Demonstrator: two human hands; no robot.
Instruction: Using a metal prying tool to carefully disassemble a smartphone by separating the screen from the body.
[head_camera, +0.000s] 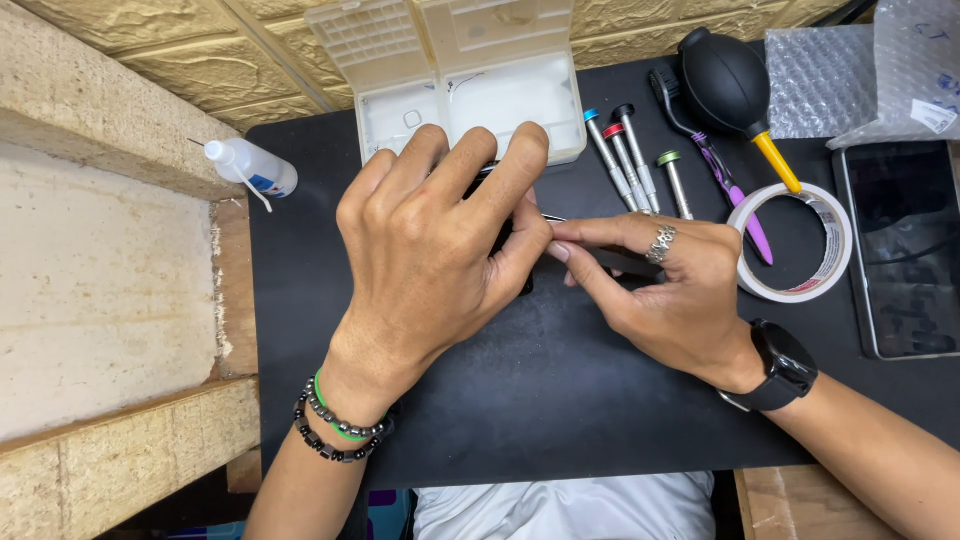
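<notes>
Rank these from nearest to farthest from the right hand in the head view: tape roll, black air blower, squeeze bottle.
From the right hand:
1. Tape roll, just beyond its knuckles on the right.
2. Black air blower, up at the mat's far edge.
3. Squeeze bottle, far left, past the left hand.

Right of the white tape roll (792, 245) lies a dark rectangular phone screen (905, 250); behind it, clear bubble-wrap bags (860, 75) with a small white label (937, 116).
</notes>
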